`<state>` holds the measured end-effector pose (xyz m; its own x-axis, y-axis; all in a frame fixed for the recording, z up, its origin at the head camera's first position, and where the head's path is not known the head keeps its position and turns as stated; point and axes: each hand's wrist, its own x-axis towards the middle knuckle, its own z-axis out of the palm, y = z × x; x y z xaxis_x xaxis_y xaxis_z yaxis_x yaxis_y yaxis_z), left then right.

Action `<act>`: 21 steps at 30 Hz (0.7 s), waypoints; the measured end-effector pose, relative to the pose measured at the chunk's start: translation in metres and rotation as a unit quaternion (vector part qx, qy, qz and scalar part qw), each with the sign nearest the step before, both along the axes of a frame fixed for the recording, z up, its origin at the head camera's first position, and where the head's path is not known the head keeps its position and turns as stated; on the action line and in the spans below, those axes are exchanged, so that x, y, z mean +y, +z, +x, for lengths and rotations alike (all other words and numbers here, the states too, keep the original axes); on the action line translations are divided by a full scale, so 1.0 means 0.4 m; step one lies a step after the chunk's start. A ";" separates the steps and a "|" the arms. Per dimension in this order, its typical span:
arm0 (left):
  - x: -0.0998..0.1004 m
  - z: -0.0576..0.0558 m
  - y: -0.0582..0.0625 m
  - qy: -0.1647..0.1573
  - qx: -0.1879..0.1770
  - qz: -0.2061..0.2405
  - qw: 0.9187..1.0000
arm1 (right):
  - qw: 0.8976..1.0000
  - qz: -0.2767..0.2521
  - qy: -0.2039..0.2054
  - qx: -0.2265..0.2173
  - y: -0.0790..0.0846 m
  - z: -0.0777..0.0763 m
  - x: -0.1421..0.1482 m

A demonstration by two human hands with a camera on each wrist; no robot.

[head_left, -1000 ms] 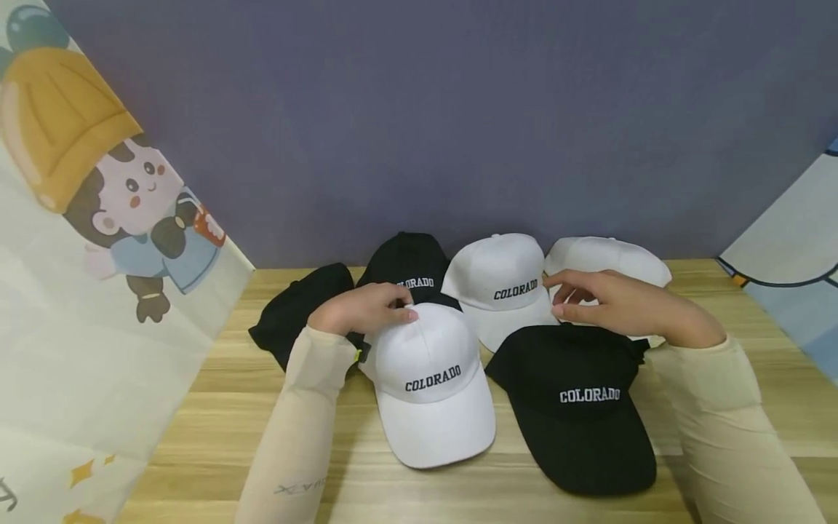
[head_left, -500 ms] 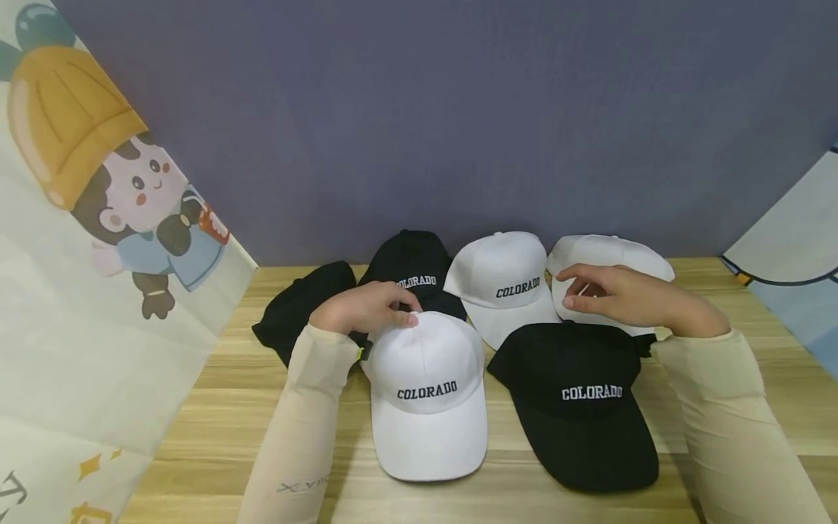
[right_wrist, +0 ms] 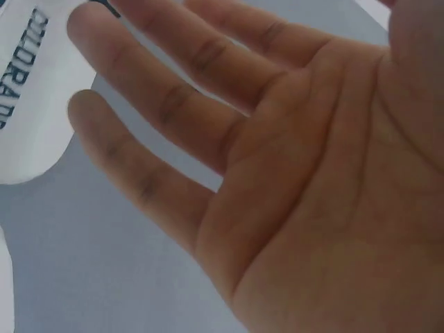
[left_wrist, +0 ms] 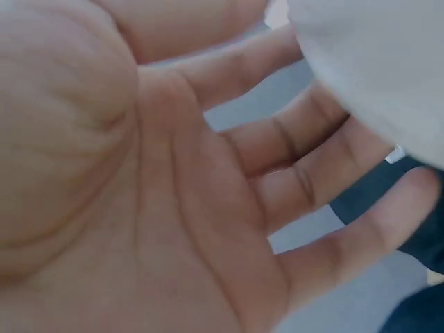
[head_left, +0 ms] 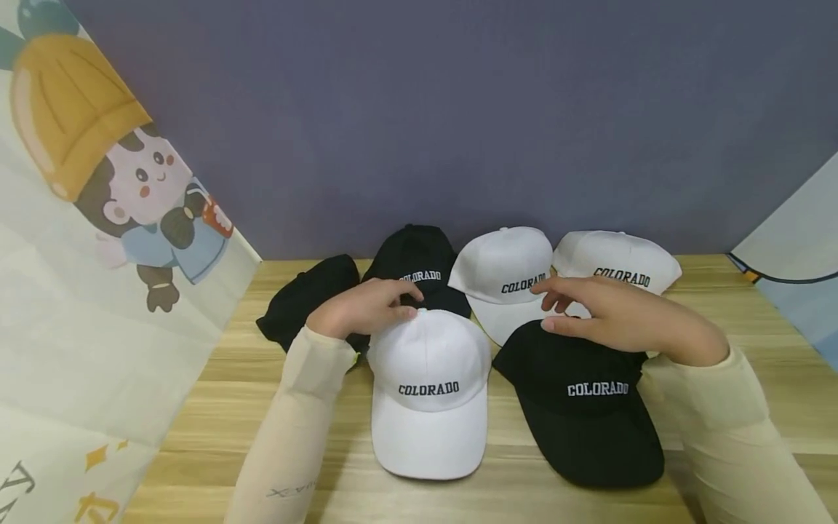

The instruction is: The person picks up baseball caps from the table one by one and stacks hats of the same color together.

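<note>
Here's my left hand, fingers loosely spread at the crown of the front white cap, thumb by its top button; whether it touches, I can't tell. My right hand hangs over the crown of the front black cap, fingers relaxed and apart. Between those two caps a wedge of table starts narrow, widening towards me; more runs before both bills. Behind, it's tight: the back black cap, middle white cap and far-right white cap crowd near the wall. Matte cloth, domed crowns, rounded bills, COLORADO lettering, streaky pale wood grain!
</note>
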<state>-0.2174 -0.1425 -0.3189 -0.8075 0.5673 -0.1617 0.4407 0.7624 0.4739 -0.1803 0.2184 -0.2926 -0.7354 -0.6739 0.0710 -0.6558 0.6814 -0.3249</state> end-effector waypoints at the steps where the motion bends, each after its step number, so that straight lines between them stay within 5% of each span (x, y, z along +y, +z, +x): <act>1: -0.008 0.002 -0.003 0.007 -0.004 0.001 1.000 | 1.000 0.002 0.001 0.005 0.000 0.004 -0.008; 5: -0.046 0.008 -0.016 0.013 -0.035 0.014 0.999 | 1.000 0.018 -0.001 0.012 -0.009 0.011 -0.031; 14: -0.113 -0.006 -0.029 -0.043 -0.112 0.059 0.991 | 0.999 0.030 -0.016 -0.015 -0.025 0.001 -0.036; 21: -0.118 -0.020 -0.047 -0.063 -0.097 0.072 0.991 | 0.994 -0.035 -0.043 0.097 -0.030 -0.031 0.015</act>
<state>-0.2253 -0.1895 -0.3378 -0.6906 0.6901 -0.2165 0.4184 0.6254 0.6587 -0.1925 0.2243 -0.3047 -0.7582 -0.5974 0.2612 -0.6507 0.7185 -0.2457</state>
